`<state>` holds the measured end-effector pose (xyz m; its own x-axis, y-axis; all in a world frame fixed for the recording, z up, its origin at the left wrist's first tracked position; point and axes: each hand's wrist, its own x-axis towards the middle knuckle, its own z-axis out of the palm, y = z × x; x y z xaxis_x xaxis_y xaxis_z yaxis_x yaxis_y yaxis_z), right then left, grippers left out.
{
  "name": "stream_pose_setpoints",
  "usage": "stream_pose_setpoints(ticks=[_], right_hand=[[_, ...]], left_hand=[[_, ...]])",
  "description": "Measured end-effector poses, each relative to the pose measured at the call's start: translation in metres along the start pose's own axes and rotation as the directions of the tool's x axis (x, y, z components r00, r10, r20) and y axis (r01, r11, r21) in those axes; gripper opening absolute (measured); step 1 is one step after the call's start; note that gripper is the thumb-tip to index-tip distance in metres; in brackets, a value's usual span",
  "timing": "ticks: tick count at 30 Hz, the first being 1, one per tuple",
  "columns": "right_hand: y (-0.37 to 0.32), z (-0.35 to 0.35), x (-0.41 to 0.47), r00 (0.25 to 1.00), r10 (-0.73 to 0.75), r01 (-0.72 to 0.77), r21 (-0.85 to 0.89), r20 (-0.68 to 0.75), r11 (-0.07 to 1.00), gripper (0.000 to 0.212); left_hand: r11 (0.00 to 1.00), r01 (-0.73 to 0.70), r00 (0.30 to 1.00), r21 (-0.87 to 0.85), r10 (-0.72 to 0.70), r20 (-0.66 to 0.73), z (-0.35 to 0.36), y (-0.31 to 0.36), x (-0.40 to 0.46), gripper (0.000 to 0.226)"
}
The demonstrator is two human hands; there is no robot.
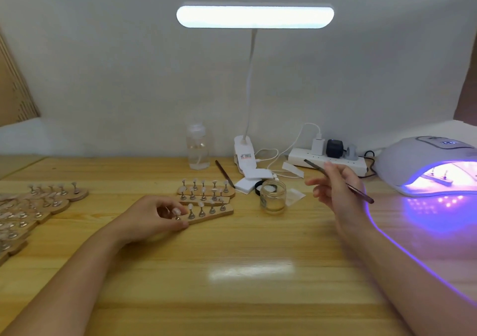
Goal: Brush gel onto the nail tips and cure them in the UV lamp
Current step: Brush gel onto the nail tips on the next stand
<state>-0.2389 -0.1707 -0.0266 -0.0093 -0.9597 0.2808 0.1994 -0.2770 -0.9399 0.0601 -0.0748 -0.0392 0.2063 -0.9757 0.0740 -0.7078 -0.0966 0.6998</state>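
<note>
Three wooden holder strips (214, 214) with nail tips on metal pegs lie mid-table. My left hand (152, 218) grips the left end of the nearest strip, fingers curled round it beside a nail tip (177, 211). My right hand (335, 190) holds a thin dark brush (361, 193) above the table, its handle pointing right. An open glass jar (272, 197) of gel stands between my hands. At the far right the white UV lamp (413, 165) glows purple, with a holder strip (440, 178) inside.
Many more wooden strips with nail tips (38, 206) lie at the left edge. A clear pump bottle (197, 150), a clip desk lamp (245, 155), a second brush (224, 173), white pads (247, 183) and a power strip (327, 161) line the back.
</note>
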Motion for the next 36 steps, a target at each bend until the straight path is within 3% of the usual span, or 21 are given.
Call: stream_pose_setpoints(ticks=[5, 10, 15, 20, 26, 29, 33, 36], right_hand=[[0.004, -0.001, 0.0, 1.0, -0.002, 0.002, -0.035, 0.002, 0.999, 0.039], [0.007, -0.002, 0.003, 1.0, 0.018, -0.018, -0.038, 0.006, 0.999, 0.049], [0.007, -0.004, 0.006, 0.999, -0.033, 0.033, -0.135, 0.007, 0.99, 0.017], [0.003, -0.002, 0.008, 0.997, -0.041, 0.05, -0.15, 0.061, 0.987, 0.023], [-0.008, 0.003, 0.025, 0.997, -0.005, 0.02, -0.198, 0.077, 0.98, 0.033], [-0.015, 0.014, 0.037, 0.991, -0.06, 0.089, -0.252, 0.121, 0.964, 0.036], [-0.011, 0.026, 0.048, 0.966, -0.149, 0.231, -0.448, 0.21, 0.864, 0.038], [-0.003, 0.028, 0.052, 0.971, -0.152, 0.228, -0.535, 0.184, 0.814, 0.039]], left_hand=[[1.0, -0.023, 0.987, 0.02, 0.02, 0.157, 0.003, 0.018, -0.001, 0.015], [0.985, -0.16, 0.955, 0.066, 0.137, 0.264, 0.028, 0.047, 0.0, 0.019], [0.974, -0.221, 0.973, 0.05, 0.217, 0.08, 0.067, 0.065, 0.005, 0.019], [0.984, -0.155, 0.987, -0.083, 0.151, -0.051, 0.085, 0.062, 0.008, 0.02], [0.976, -0.169, 0.985, -0.137, 0.161, -0.066, 0.087, 0.059, 0.011, 0.019], [0.976, -0.169, 0.985, -0.137, 0.161, -0.063, 0.087, 0.059, 0.014, 0.019], [0.977, -0.164, 0.986, -0.135, 0.159, -0.04, 0.087, 0.06, 0.017, 0.019], [0.976, -0.168, 0.986, -0.139, 0.167, -0.021, 0.086, 0.06, 0.018, 0.022]])
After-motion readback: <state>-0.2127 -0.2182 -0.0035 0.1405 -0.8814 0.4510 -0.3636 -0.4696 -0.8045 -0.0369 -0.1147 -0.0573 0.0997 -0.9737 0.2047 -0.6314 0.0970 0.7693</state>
